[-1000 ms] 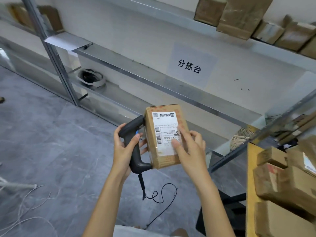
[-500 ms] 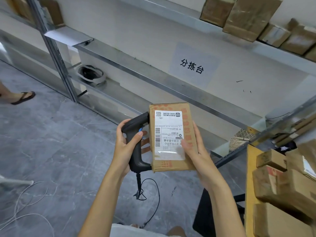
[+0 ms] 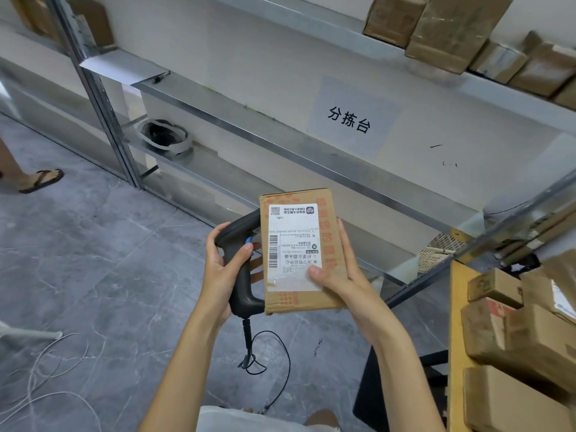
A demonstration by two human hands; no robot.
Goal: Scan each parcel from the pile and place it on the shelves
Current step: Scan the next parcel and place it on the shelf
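Observation:
A flat brown cardboard parcel [image 3: 330,254] with a white shipping label faces me at the centre of the head view. My right hand [image 3: 338,277] holds it from the right, thumb on the label's lower corner and fingers behind. My left hand [image 3: 219,269] grips the handle of a black barcode scanner [image 3: 241,275], index finger at its blue trigger; the scanner's head is hidden behind the parcel's left edge. The pile of parcels [image 3: 517,338] lies on a yellow table [image 3: 455,338] at the right. Metal shelves [image 3: 280,141] stand ahead.
Several parcels [image 3: 452,29] sit on the upper shelf at top right. A white roll [image 3: 163,137] lies on a lower shelf. The scanner's cable [image 3: 265,360] dangles over the grey floor. Another person's sandalled foot [image 3: 40,179] is at the left. White cables [image 3: 46,369] lie bottom left.
The parcel's label has turned to face me more squarely, my right thumb sliding to its lower right corner. Another person's foot has stepped in at the left.

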